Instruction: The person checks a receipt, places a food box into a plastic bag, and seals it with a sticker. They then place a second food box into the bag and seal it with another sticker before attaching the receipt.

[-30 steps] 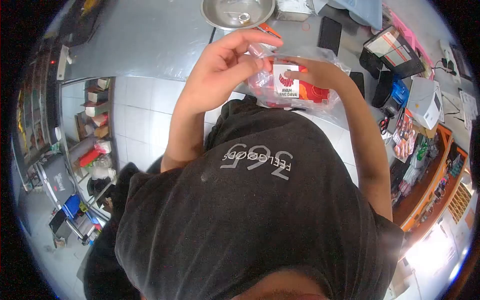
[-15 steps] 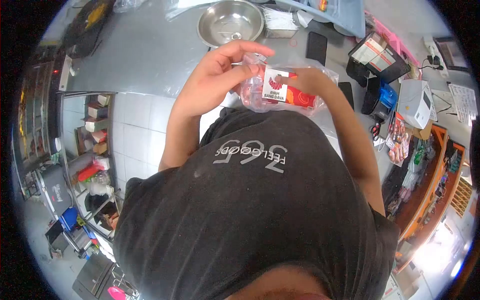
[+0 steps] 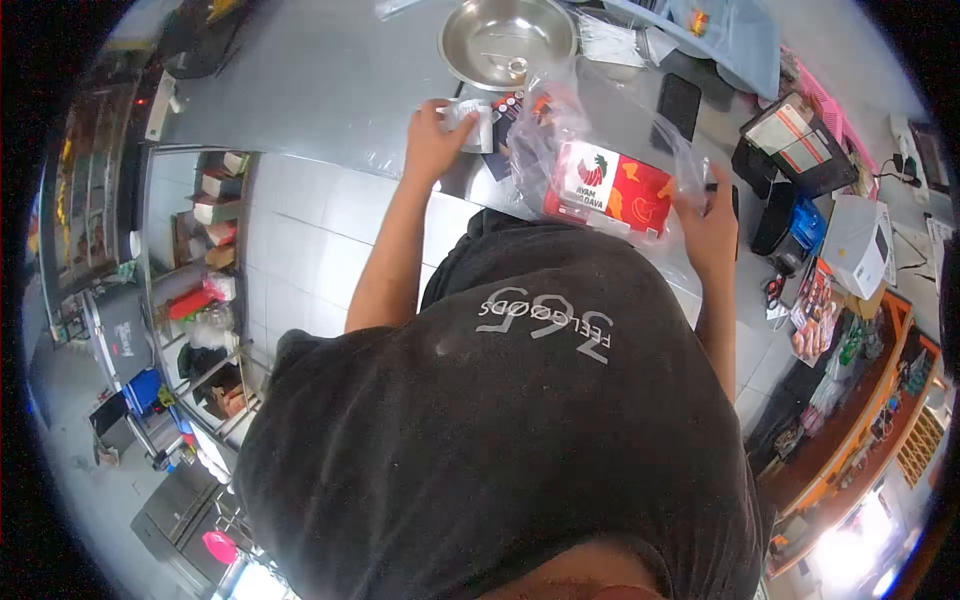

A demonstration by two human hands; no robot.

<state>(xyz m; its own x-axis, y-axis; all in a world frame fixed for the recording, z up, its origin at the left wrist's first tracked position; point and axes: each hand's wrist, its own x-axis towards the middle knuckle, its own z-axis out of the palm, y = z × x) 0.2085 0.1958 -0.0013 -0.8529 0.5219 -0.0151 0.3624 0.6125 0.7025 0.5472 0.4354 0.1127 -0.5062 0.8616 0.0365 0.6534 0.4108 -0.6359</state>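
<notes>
My left hand [image 3: 434, 145] pinches a small, curled white paper slip [image 3: 478, 125] at the counter's near edge. Just right of the slip lies a dark printed packet [image 3: 503, 140], partly covered by clear plastic. A red and white food box labelled "Ayam Bang Dava" [image 3: 635, 195] sits inside a clear plastic bag [image 3: 600, 105] in front of my body. My right hand [image 3: 708, 225] is at the bag's right side, with its fingers curled on the plastic beside the box's right end.
A steel bowl [image 3: 475, 45] stands at the back of the grey counter [image 3: 330, 90]. Near it are a holder of thin white sticks [image 3: 610, 42], a black phone [image 3: 680, 108] and a blue-grey tray [image 3: 755, 60]. A white device [image 3: 860, 245] is at the right.
My left hand has moved left, away from the bag, and now has the white slip. My right hand has shifted from the box's top to the bag's right side. The view has turned slightly.
</notes>
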